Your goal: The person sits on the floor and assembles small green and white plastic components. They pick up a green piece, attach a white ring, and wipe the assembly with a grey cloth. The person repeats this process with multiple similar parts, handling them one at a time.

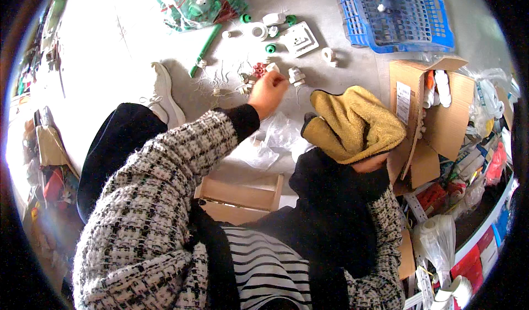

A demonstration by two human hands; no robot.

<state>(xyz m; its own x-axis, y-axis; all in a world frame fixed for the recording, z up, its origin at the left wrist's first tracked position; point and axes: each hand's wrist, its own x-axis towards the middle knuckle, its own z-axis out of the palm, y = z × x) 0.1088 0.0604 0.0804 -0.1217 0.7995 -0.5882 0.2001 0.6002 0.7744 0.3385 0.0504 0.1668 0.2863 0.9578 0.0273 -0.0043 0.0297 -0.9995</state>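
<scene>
My left hand [269,94] reaches down to the floor with its fingers drawn together in a pinch. A small white plastic piece [272,67] shows at the fingertips; whether they grip it I cannot tell. Beside it lies a red valve handwheel [259,69], and just right of the hand a white pipe fitting [296,77]. Loose white threads [223,76] trail to the left. My right hand [370,163] holds a fuzzy mustard-yellow cloth [358,125] with dark edging, bunched above my right knee; the cloth covers most of its fingers.
Beyond lie a green pipe [205,51], a white switch plate [300,39] and a clear bag of green fittings [201,4]. A blue plastic basket [397,45] stands far right, near an opened cardboard box [404,95]. Clear plastic [270,139] and a wooden stool [239,193] are close to me.
</scene>
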